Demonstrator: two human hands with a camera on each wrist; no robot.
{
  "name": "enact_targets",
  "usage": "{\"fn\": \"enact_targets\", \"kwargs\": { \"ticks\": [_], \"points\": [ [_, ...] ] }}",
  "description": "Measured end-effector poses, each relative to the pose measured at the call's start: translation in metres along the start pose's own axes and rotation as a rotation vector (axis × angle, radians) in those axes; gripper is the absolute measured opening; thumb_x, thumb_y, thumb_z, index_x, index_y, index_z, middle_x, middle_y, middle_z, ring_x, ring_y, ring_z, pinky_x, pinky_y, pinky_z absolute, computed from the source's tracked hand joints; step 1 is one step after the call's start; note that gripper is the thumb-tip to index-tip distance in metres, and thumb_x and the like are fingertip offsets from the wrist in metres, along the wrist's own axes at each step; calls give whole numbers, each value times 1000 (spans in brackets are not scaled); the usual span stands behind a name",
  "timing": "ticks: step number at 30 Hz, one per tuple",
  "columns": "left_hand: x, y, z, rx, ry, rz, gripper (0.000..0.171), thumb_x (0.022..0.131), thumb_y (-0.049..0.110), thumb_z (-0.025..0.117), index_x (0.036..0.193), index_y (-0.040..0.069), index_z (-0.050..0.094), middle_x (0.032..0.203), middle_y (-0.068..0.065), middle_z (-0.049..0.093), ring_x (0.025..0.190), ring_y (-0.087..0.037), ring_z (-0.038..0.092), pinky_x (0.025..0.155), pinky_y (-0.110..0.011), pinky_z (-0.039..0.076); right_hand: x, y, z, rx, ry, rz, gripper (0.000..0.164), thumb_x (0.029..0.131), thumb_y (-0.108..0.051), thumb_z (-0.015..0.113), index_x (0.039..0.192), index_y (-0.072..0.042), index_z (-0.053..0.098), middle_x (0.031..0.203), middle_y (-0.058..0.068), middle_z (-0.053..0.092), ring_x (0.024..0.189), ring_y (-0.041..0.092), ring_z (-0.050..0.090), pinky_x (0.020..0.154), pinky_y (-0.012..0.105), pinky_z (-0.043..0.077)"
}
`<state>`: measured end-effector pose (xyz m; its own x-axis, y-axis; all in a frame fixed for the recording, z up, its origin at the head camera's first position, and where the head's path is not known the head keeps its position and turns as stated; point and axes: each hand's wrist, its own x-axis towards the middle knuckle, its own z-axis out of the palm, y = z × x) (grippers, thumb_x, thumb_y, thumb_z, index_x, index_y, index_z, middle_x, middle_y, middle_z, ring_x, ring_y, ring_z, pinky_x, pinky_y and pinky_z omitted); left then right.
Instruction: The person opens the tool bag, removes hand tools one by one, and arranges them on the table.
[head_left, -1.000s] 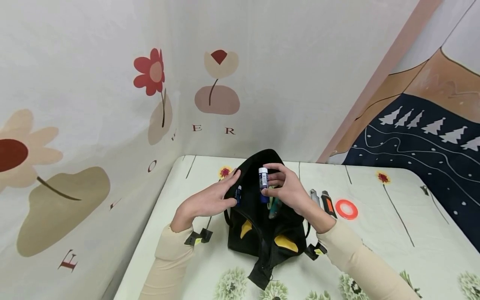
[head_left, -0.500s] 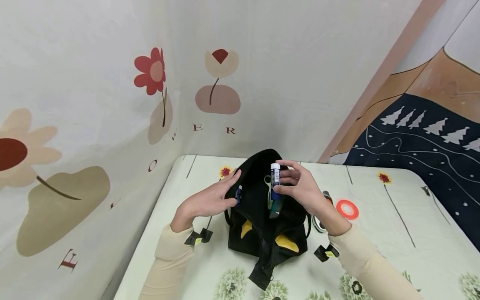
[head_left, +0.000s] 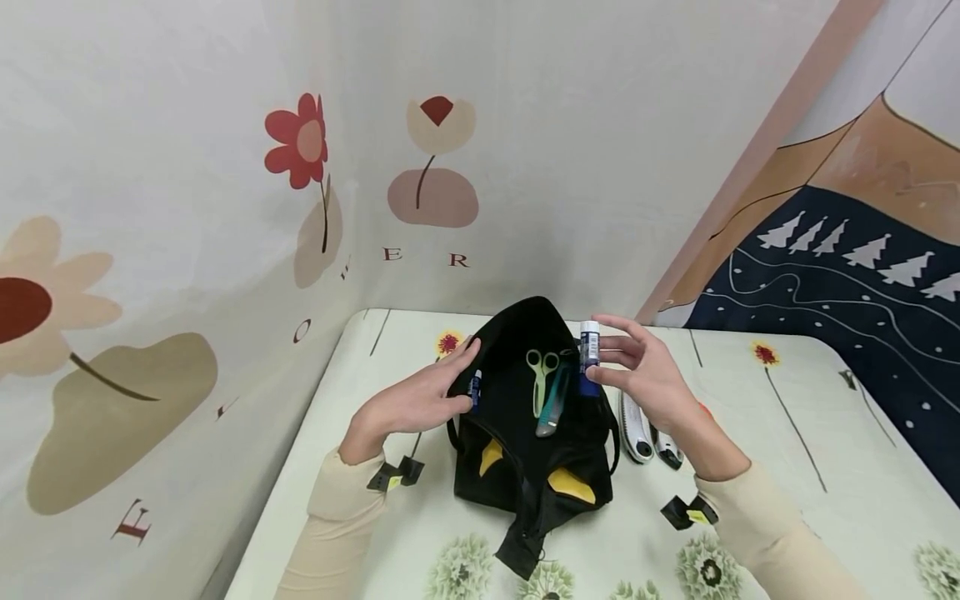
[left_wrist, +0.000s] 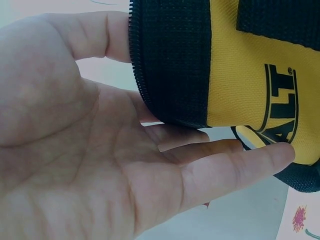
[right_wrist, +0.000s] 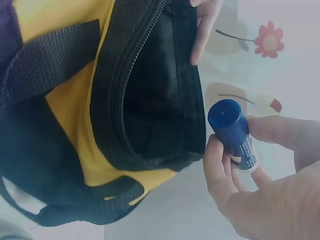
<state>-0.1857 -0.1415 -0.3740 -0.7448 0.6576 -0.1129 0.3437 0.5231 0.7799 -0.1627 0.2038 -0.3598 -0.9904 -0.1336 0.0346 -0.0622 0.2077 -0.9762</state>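
A black and yellow zip tool bag stands on the table with its mouth open. My left hand holds the left edge of the mouth, thumb on one side and fingers on the other; the left wrist view shows the zip edge between them. My right hand pinches a blue glue stick with a white end, upright at the bag's right edge; the right wrist view shows its blue end. Inside lie light green scissors, a teal utility knife and a small blue tube by my left thumb.
Right of the bag lie a silver-grey tool and another similar one, partly behind my right hand. An orange ring shows only as a sliver past my wrist. Printed fabric walls stand behind and left of the table.
My right hand has carried the glue stick rightward from over the bag's mouth to its right edge, uncovering the scissors and utility knife. The left hand stays put.
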Motion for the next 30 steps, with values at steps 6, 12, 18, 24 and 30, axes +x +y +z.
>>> {"fn": "enact_targets", "kwargs": {
  "ticks": [6, 12, 18, 24, 30],
  "points": [
    [0, 0, 1, -3, 0, 5, 85, 107, 14, 51, 177, 2, 3, 185, -15, -6, 172, -36, 0, 135, -59, 14, -6, 5, -18, -27, 20, 40, 77, 98, 10, 72, 168, -7, 45, 146, 27, 61, 112, 4, 72, 93, 22, 59],
    [1, -1, 0, -6, -3, 3, 85, 108, 13, 51, 177, 3, 3, 186, -14, -7, 172, -35, -1, 135, -59, 14, -10, 12, -38, -69, 55, 97, 79, 101, 7, 71, 172, -9, 39, 153, 31, 54, 112, 3, 69, 93, 20, 59],
    [1, -1, 0, -12, -6, 0, 85, 108, 13, 51, 178, 3, 3, 186, -15, -6, 172, -34, -1, 135, -59, 14, -12, 20, -57, -127, 94, 121, 79, 103, 5, 71, 173, -8, 35, 156, 33, 50, 112, 3, 66, 92, 17, 58],
    [1, -2, 0, -6, -3, -3, 85, 108, 13, 50, 178, 3, 4, 186, -15, -6, 172, -36, -1, 135, -60, 13, -16, 31, -77, -147, 113, 134, 82, 102, 6, 72, 173, -7, 33, 156, 36, 47, 106, -2, 65, 88, 18, 60],
    [1, -1, -1, 0, -1, -8, 85, 108, 15, 51, 178, 3, 3, 186, -15, -5, 172, -35, 0, 135, -59, 12, -21, 38, -96, -187, 123, 147, 82, 103, 7, 70, 174, -5, 30, 156, 38, 45, 105, -1, 63, 87, 17, 59]
  ]
}}
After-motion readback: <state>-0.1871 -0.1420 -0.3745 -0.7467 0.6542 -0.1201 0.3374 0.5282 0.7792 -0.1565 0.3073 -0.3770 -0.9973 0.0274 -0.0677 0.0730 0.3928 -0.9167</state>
